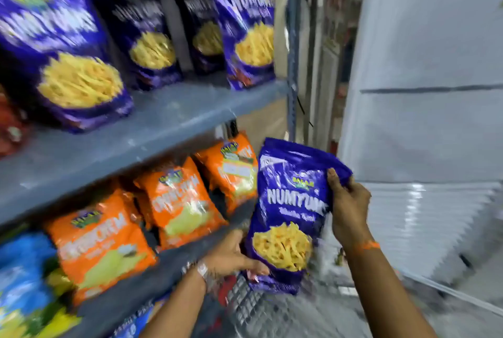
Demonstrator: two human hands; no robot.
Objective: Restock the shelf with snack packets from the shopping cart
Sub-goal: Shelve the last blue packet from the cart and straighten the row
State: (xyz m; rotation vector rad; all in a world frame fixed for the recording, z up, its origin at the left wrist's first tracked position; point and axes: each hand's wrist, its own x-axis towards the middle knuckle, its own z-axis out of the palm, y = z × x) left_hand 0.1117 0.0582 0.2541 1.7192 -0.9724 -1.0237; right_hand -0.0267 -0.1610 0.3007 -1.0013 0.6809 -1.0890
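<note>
A purple snack packet (288,209) with yellow sticks printed on it hangs upright between both hands, just right of the shelves. My left hand (231,257) grips its lower left corner. My right hand (348,204) pinches its upper right edge. The packet is above the wire shopping cart (258,307). Matching purple packets (68,46) stand on the grey upper shelf (152,125), with a gap between two of them at the back.
Orange snack packets (177,201) fill the lower shelf, with blue packets (24,277) to their left and a red packet (11,125) at the far left. A grey shelf upright (292,46) and a pale wall (424,65) stand to the right.
</note>
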